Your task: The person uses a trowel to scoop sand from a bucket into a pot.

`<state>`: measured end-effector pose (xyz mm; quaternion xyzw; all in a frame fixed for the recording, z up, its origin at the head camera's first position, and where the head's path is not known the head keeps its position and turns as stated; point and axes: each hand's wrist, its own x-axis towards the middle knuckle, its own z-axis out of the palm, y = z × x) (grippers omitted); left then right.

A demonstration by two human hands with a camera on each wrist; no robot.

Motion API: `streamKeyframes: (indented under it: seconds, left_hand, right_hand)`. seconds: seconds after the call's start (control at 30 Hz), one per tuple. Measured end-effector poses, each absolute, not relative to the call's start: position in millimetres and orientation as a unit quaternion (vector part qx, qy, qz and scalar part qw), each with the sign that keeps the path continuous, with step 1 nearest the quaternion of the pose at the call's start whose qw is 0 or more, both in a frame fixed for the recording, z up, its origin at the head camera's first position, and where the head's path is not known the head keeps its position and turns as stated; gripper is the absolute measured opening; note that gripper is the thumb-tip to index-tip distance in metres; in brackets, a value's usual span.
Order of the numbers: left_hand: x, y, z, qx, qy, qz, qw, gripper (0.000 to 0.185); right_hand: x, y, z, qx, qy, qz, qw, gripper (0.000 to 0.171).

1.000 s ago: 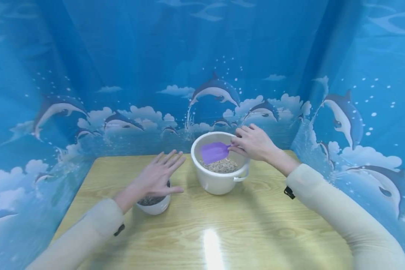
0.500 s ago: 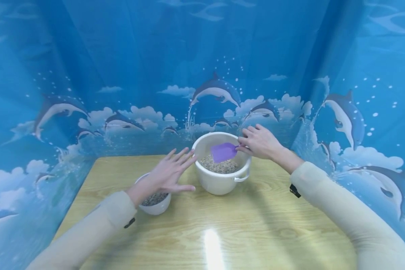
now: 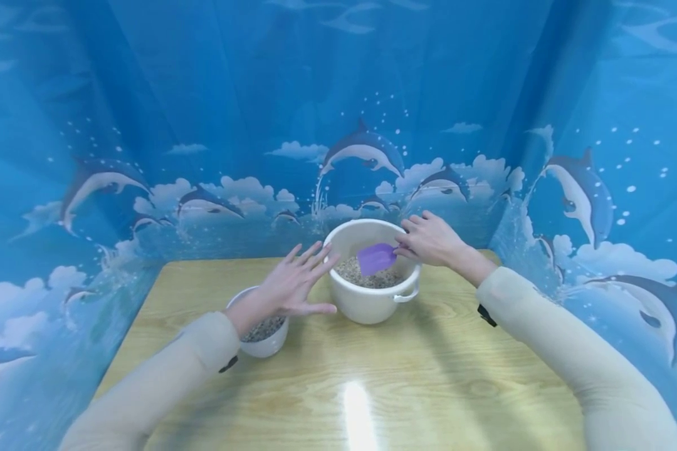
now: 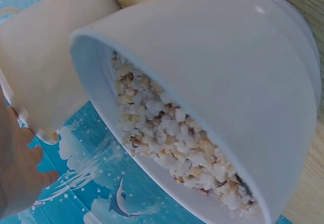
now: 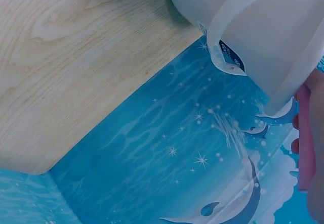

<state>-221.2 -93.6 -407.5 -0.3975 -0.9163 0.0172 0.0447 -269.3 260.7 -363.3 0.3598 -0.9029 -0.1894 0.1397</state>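
At frame centre, a purple scoop (image 3: pixel 375 259) is pinched by the right hand (image 3: pixel 431 241) inside the white bucket (image 3: pixel 372 300). The left hand (image 3: pixel 290 288) is held with fingers spread, grasping nothing, above the small bowl (image 3: pixel 262 341).

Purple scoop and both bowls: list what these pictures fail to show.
- Purple scoop: head view, its handle is hidden inside the right hand; both wrist views miss it.
- Small bowl: head view, the left hand and wrist cover most of its gravel.
- Bucket: right wrist view, the frame edge crops it, so only wall and handle show.
- Bucket's label: right wrist view, too small to read.
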Motion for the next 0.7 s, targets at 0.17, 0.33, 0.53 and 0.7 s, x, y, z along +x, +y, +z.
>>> streamKeyframes:
  seconds: [0.17, 0.33, 0.53, 0.7]
  left_hand:
    - [-224, -90, -407, -0.397, -0.917, 0.007, 0.044, 0.106]
    - [-227, -87, -408, -0.394, -0.918, 0.015, 0.047, 0.107]
    - [-229, -83, -406, -0.389, -0.92, 0.018, 0.035, 0.11]
    - [-228, -81, -405, -0.386, -0.922, 0.015, 0.033, 0.11]
  right_hand:
    - [-271, 257, -367, 0.363, -0.904, -0.188, 0.129, 0.034]
    - [-273, 253, -371, 0.376, -0.898, -0.191, 0.129, 0.035]
    - [-277, 249, -372, 0.377, -0.896, -0.204, 0.117, 0.034]
    - [-279, 245, -372, 0.376, -0.895, -0.223, 0.087, 0.033]
